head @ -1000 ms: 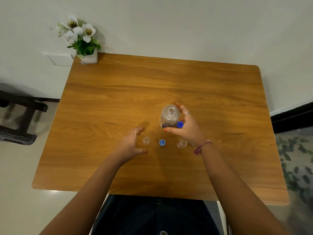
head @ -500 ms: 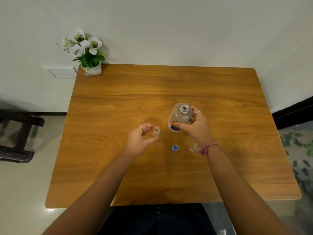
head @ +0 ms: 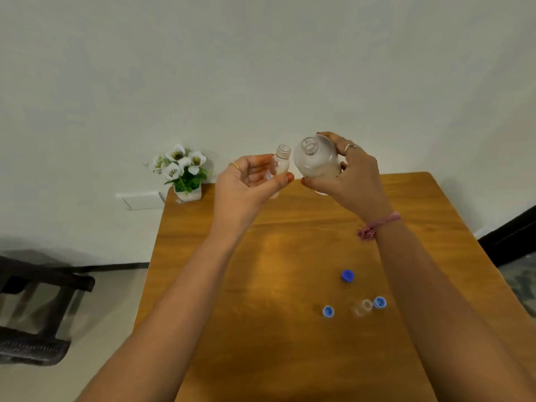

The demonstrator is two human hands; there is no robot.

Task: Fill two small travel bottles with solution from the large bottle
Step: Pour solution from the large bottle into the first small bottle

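Note:
My left hand point(head: 246, 184) holds a small clear travel bottle point(head: 280, 163) upright, raised above the wooden table point(head: 261, 329), its neck open. My right hand point(head: 351, 175) grips the large clear bottle point(head: 316, 158), uncapped and tilted with its mouth toward the small bottle. The two necks are close together, not touching. A second small clear bottle point(head: 362, 308) stands on the table near my right forearm, uncapped. Three blue caps lie near it: one point(head: 347, 275) farther back, one point(head: 328, 311) to its left, one point(head: 379, 302) just right of it.
A white pot of white flowers point(head: 185, 175) stands at the table's back left corner against the wall. A dark chair point(head: 37, 309) is on the floor to the left. A wall socket plate point(head: 142, 200) sits beside the table.
Both hands have lifted from the table: the left raised the small bottle, the right raised and tilted the large bottle toward it. The view has tipped upward.

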